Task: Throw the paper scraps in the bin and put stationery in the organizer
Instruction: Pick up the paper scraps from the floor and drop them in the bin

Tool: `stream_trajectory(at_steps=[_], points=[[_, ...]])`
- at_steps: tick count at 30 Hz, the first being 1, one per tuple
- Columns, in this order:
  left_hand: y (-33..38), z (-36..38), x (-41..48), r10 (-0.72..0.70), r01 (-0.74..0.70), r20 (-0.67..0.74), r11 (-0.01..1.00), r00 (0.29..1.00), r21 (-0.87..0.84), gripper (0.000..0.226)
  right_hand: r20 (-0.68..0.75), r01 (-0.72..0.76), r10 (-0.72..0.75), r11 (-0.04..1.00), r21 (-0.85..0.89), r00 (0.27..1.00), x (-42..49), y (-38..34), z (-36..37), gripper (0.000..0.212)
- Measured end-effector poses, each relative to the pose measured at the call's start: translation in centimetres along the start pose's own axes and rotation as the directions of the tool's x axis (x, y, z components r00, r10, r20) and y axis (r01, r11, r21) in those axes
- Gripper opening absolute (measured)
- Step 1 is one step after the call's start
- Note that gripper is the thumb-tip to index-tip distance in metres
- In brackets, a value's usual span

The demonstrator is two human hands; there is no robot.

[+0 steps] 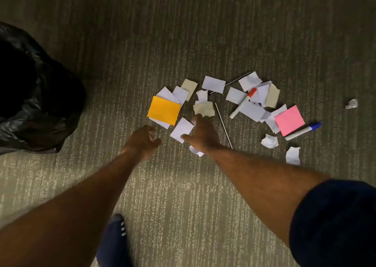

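Several white and beige paper scraps [213, 84] lie scattered on the carpet among stationery: an orange sticky pad [164, 110], a pink sticky pad [289, 120], a red-capped marker [243, 103], a blue-capped marker [303, 131] and two thin pencils [223, 125]. My right hand [203, 134] hovers with fingers spread over a white scrap [181, 129], thumb at its near edge; another scrap peeks out under the wrist. My left hand [143, 139] is just left of that scrap, fingers loosely curled and empty. The bin with a black bag [30, 96] stands at the left.
Crumpled paper balls [269, 141] lie at the right, one farther off [351, 103]. My foot in a dark sock [114, 238] is at the bottom centre. Grey carpet [183, 32] stretches beyond the pile. No organizer is in view.
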State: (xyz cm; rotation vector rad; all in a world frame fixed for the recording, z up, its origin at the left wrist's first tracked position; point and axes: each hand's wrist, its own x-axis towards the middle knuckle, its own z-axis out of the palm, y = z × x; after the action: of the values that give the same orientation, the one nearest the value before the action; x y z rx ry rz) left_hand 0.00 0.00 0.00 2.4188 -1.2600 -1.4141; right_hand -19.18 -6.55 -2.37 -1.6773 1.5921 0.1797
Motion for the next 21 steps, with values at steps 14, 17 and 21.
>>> stream_trajectory(at_steps=[14, 17, 21], points=[[-1.6, 2.0, 1.9, 0.021, -0.021, -0.002, 0.986, 1.0, -0.167, 0.049, -0.084, 0.038, -0.058, 0.975, -0.218, 0.995, 0.9, -1.8, 1.4, 0.065], [-1.0, 2.4, 2.1, 0.031, -0.03, -0.001, 0.979, 1.0, -0.2, 0.042, -0.009, 0.05, -0.051, 0.992, -0.114, 0.999, 1.2, -1.4, 1.2, 0.063], [0.0, 3.3, 2.2, 0.093, -0.083, 0.036, 0.975, 0.995, -0.204, 0.032, 0.009, 0.049, -0.048, 0.994, -0.101, 0.999, 1.6, -1.5, 1.0, 0.063]])
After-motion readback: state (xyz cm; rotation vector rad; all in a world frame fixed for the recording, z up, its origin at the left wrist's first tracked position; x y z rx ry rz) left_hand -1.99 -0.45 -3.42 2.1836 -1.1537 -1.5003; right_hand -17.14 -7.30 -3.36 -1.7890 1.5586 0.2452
